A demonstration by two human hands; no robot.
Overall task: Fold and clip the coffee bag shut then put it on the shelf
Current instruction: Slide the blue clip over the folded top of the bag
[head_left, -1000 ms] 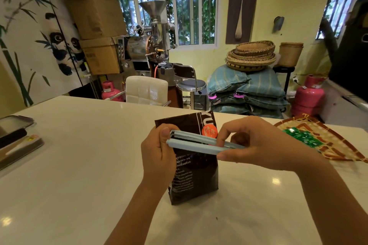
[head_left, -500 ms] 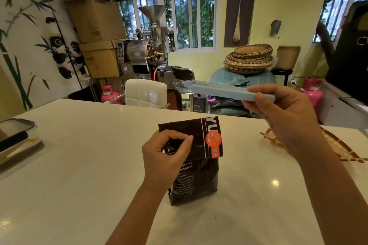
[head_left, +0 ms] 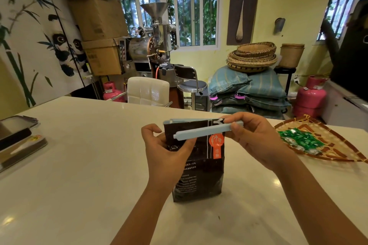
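- The dark coffee bag (head_left: 199, 167) stands upright on the white table (head_left: 79, 155), near the middle, right in front of the person.
- Its top is flattened, and an orange label (head_left: 217, 146) shows on the right of its front face.
- The left hand (head_left: 167, 155) is on the bag's upper left edge, fingers curled around that side with the thumb across the front: a grip on the bag itself.
- The right hand (head_left: 253, 139) pinches the right end of a long pale blue clip (head_left: 207, 129) between thumb and fingers.
- The clip is spread open in a narrow V, hinged at the right by the fingers.
- One arm runs along the back of the bag's top edge; the other slants across the front, its free end dipping to the left, just above the left thumb.
- So the bag's top sits between the two arms, and the clip is not yet pressed shut.
- To the right on the table lies a woven tray (head_left: 338, 151) holding green wrapped sweets (head_left: 298, 140), well apart from the bag.
- At the far left edge of the table sit a few flat dark objects (head_left: 18, 141); what they are I cannot tell.
- Beyond the table: a white padded chair (head_left: 148, 91), a metal coffee roaster (head_left: 151, 45), stacked cardboard boxes (head_left: 99, 36), and baskets (head_left: 252, 56) piled on blue-green sacks (head_left: 249, 89).
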